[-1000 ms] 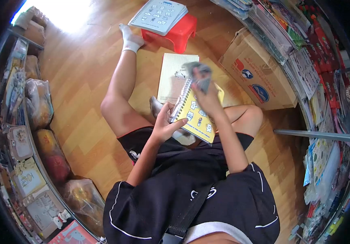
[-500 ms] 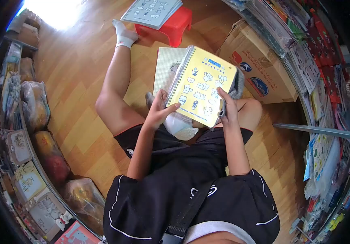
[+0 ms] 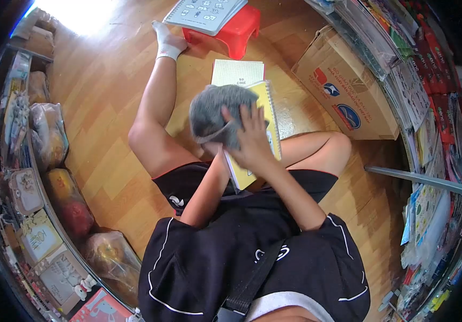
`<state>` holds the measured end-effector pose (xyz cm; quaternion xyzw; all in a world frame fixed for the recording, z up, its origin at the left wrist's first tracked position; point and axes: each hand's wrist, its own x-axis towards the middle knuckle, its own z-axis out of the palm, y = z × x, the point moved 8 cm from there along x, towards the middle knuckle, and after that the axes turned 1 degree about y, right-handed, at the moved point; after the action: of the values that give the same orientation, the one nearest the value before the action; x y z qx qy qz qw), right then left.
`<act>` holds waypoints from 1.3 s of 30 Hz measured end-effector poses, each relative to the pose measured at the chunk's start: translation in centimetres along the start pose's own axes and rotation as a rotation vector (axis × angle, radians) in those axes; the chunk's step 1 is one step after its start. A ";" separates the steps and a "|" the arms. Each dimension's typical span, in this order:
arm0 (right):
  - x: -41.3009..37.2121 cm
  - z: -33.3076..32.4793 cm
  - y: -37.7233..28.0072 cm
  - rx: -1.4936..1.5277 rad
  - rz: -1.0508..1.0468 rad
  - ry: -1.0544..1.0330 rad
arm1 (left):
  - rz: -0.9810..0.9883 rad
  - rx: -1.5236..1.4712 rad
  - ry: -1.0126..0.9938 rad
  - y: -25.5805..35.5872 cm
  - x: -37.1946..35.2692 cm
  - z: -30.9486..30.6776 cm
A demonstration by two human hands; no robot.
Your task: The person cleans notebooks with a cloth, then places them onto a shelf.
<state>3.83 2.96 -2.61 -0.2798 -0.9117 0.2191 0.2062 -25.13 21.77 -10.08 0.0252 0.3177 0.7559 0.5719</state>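
Observation:
A yellow spiral notebook (image 3: 263, 99) is tilted above my lap, its wire binding along the right side. A bunched grey cloth (image 3: 209, 107) covers much of its upper left. My right hand (image 3: 251, 140) lies over the cloth and the cover, fingers spread and slightly blurred. My left hand (image 3: 217, 152) is at the notebook's left edge and grips it from below; the cloth hides most of its fingers. Beyond them, a pale gridded notebook (image 3: 237, 71) with "so cool" printed on it lies on the floor, partly covered from view.
Grey-covered notebooks (image 3: 204, 15) rest on a red plastic stool (image 3: 240, 33) ahead. A cardboard box (image 3: 343, 88) stands at right, before shelves of packaged goods (image 3: 402, 96). A metal bar (image 3: 418, 180) juts out there. Plastic-wrapped bundles (image 3: 48, 134) line the left shelf.
The yellow notebook has been turned, so its binding is now on the right. The grey cloth has come from behind it to its front, and my right hand has moved left over it.

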 end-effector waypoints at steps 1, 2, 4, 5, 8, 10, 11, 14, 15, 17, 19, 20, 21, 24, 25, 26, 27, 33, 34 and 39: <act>0.8 0.1 1.3 -0.102 0.019 0.055 | -0.027 -0.007 0.054 -0.3 0.0 -0.6; 1.8 -0.6 2.2 -0.126 0.063 0.044 | -0.010 -0.030 0.001 -0.1 0.7 -0.9; 1.8 -0.1 5.1 -0.082 0.146 0.032 | -0.015 -0.041 0.006 0.0 1.1 -0.9; 1.0 0.4 6.1 -0.083 0.149 0.037 | -0.018 -0.047 0.008 0.0 1.4 -1.0; -2.1 2.3 7.1 0.114 0.232 -0.051 | -0.031 -0.007 0.060 0.1 -0.1 0.2; -4.6 3.0 5.7 0.038 0.348 -0.096 | 0.023 0.008 0.022 0.3 0.1 -0.2; -4.9 3.4 3.8 0.021 0.220 -0.115 | 0.051 0.018 0.002 0.5 0.3 -0.3; -4.0 3.0 -0.1 -0.027 0.045 -0.191 | 0.071 0.023 -0.054 0.8 1.6 -0.5; -3.4 2.6 0.2 0.176 0.091 -0.134 | 0.093 0.013 -0.080 0.9 1.0 -0.2; -2.2 1.5 1.2 0.421 0.155 -0.071 | 0.171 -0.019 -0.108 -3.4 -2.9 -1.8; -1.5 1.0 2.5 0.544 0.148 -0.051 | 0.243 -0.035 -0.085 -11.5 -9.7 -4.8; -1.0 0.8 3.3 0.663 0.147 -0.035 | 0.277 -0.047 -0.063 -16.0 -12.5 -7.1; -0.5 1.2 5.1 0.708 0.235 -0.011 | 0.271 -0.045 -0.048 -20.1 -14.7 -9.3; 1.6 -0.4 9.5 0.999 0.320 0.256 | 0.127 0.399 -0.023 -13.4 -20.5 1.3; 1.8 0.9 11.8 1.059 0.460 0.241 | 0.084 0.316 0.036 -13.1 -20.0 1.0; 1.6 2.6 14.2 1.117 0.600 0.225 | 0.298 0.548 0.164 -11.9 -18.4 -1.2; 1.4 4.4 16.1 1.132 0.680 0.183 | 0.252 0.679 0.271 -12.5 -17.0 -3.4; 0.1 6.2 20.6 0.468 0.509 0.280 | -0.053 1.517 0.527 -15.2 -15.3 -9.1; -0.5 5.3 20.8 0.364 0.497 0.363 | -0.042 1.553 0.522 -15.1 -15.4 -8.8; -4.3 0.6 24.8 0.432 0.740 0.477 | 0.351 1.570 0.609 -8.4 -13.4 -6.7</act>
<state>17.22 18.73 -16.94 -0.5780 -0.6124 0.3916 0.3709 -16.03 8.20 -15.33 0.2584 0.8796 0.3687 0.1538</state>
